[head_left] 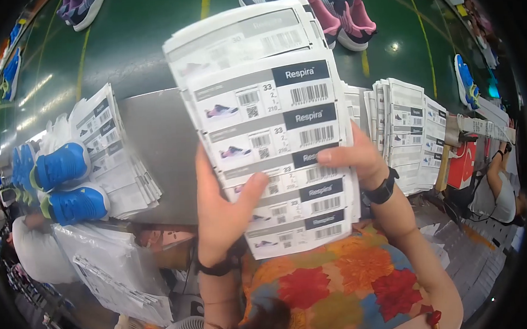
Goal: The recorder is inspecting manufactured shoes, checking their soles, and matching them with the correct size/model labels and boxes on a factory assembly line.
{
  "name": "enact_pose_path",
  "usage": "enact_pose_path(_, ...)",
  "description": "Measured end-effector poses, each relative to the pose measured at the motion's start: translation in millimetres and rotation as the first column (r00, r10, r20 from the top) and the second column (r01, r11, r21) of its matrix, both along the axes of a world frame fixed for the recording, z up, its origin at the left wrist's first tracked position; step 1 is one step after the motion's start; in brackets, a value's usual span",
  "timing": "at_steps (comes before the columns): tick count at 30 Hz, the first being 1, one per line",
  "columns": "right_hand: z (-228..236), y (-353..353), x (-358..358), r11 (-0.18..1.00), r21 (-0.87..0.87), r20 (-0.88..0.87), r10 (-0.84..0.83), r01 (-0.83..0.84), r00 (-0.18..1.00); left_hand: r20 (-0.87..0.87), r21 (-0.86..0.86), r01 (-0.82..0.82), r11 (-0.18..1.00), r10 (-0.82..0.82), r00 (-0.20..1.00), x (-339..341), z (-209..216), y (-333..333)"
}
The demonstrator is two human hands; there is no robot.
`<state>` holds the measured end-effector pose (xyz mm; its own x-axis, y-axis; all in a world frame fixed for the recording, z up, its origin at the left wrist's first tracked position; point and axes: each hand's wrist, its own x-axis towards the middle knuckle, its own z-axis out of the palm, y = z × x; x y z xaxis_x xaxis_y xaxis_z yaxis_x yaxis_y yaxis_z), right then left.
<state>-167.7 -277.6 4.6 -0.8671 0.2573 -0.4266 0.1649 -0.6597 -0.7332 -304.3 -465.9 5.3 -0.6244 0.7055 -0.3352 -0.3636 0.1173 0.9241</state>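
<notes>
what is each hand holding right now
Left hand: closed on the stack of label sheets, thumb in front.
Right hand: closed on the same stack's right edge, thumb in front.

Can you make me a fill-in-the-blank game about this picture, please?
1. The left hand and the ____ hand hold the label sheets.
2. The shoes nearest the left paper stack are coloured ____.
3. The wristband by the thumb on the picture's right is ____.
4. The yellow-lined surface is coloured ____.

Missing words: right; blue; black; green.
</notes>
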Motion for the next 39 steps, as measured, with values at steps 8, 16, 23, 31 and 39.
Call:
enact_pose_path(8, 7, -17, -33, 0.782, 0.59, 0.116, 0.164, -0.201, 0.98, 0.048, 0.029, -0.095, 0.995, 0.094, 0.994, -24, -5, -48)
enact_pose_path(16, -45, -6, -104, -0.011, 1.0, 0.024, 0.196, -0.022, 0.98, -0.123, -0.71, 0.183, 0.68, -0.375, 0.919, -53, -19, -57)
enact_pose_path(23, -44, -13, -102, -0.19, 0.97, 0.215, 0.365, -0.153, 0.906, -0.647, -0.564, -0.251, 0.787, -0.232, 0.726, -43, 19, -43)
enact_pose_path(31, -8, 21, -122, 0.237, 0.935, 0.109, 0.515, -0.263, 0.85, -0.739, -0.506, 0.028, 0.862, -0.45, 0.502, -47, -5, -71)
enact_pose_path(39, -53, 6, -124, -0.301, 0.953, 0.177, 0.461, -0.034, 0.869, -0.779, -0.349, -0.275, 0.896, -0.114, 0.617, -37, -19, -61)
